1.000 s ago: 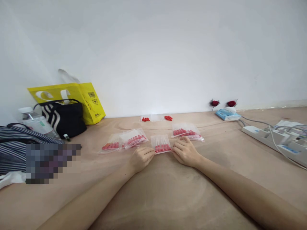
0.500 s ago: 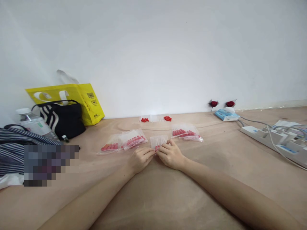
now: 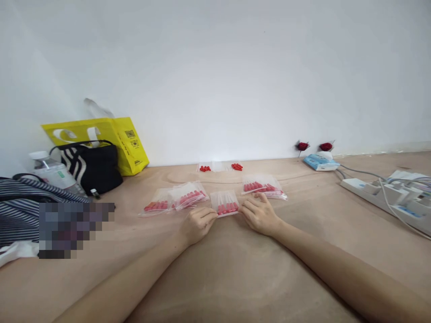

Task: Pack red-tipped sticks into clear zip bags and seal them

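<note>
A small clear bag (image 3: 225, 203) with several red-ended pieces inside lies flat on the wooden table (image 3: 215, 278), between my hands. My left hand (image 3: 199, 223) pinches its near left corner. At the near right corner are the closed fingers of my right hand (image 3: 258, 214), gripping the edge. Filled bags of the same kind form a pile (image 3: 188, 197) to the left, and another pile (image 3: 264, 186) lies beyond my right hand. Near the wall sit two small groups of red pieces, one on the left (image 3: 205, 168) and one on the right (image 3: 237, 167), with clear plastic between them.
On the left stand a yellow bag (image 3: 126, 148), a black pouch (image 3: 101, 166), a plastic bottle (image 3: 55, 172) and striped cloth (image 3: 20, 208). A blue tissue pack (image 3: 321, 162), two red flowers and a white power strip (image 3: 387, 197) with cables are on the right.
My right hand has slid right along the bag's near edge, away from my left hand, uncovering the red pieces. My left hand stays at the left corner. The view has shifted slightly.
</note>
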Demonstrator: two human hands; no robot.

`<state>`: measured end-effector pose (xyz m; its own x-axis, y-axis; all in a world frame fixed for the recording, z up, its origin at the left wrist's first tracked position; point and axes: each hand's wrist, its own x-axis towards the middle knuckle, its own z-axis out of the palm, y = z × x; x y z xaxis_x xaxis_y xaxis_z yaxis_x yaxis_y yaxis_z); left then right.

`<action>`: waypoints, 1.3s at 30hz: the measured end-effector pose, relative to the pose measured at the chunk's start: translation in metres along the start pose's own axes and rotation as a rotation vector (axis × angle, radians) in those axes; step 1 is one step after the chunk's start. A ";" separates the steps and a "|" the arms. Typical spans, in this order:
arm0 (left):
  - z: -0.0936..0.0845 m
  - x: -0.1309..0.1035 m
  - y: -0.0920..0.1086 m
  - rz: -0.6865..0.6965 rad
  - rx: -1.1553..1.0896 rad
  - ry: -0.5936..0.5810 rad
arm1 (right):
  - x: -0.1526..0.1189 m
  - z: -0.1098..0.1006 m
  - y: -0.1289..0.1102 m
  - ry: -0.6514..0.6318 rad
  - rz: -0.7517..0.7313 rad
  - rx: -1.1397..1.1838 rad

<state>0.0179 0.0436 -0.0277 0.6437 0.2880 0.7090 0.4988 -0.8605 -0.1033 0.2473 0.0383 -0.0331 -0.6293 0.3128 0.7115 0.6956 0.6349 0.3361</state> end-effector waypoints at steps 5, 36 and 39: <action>0.000 0.000 -0.002 -0.041 -0.015 -0.028 | -0.007 -0.003 0.007 0.018 0.035 -0.035; 0.064 0.079 -0.020 -0.422 0.179 -0.510 | -0.038 -0.022 0.037 -0.280 0.178 0.217; 0.047 0.065 -0.011 -0.356 0.213 -0.461 | -0.039 -0.022 0.038 -0.274 0.180 0.229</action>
<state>0.0813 0.0917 -0.0131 0.5771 0.7349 0.3562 0.8034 -0.5892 -0.0861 0.3056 0.0346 -0.0346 -0.5951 0.5906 0.5451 0.7274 0.6841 0.0529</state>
